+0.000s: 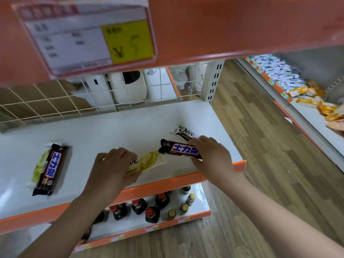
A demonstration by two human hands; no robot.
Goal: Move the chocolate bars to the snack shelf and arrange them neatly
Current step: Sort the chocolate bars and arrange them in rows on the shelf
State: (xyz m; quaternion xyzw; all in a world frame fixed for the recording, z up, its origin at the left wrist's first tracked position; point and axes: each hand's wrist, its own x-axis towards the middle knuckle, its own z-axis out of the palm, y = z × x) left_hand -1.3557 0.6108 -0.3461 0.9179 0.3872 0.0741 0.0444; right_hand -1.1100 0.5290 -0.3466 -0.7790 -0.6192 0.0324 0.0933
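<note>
On the white shelf (111,135) with an orange front edge lie several chocolate bars. My left hand (113,164) grips a yellow-and-white Dove bar (149,161) near the front edge. My right hand (210,155) holds a dark Snickers bar (178,148) just right of it, its left end over the Dove bar's tip. Behind my right hand lies a white Dove bar (184,133), partly hidden. At the left, another Snickers bar (49,170) rests on top of a yellow Dove bar (38,166).
A white wire grid (55,101) backs the shelf. An orange shelf with a price tag (89,34) hangs overhead. Dark sauce bottles (152,207) stand on the lower shelf. Wooden floor (260,146) lies to the right, beside another shelf with snack packets (279,75).
</note>
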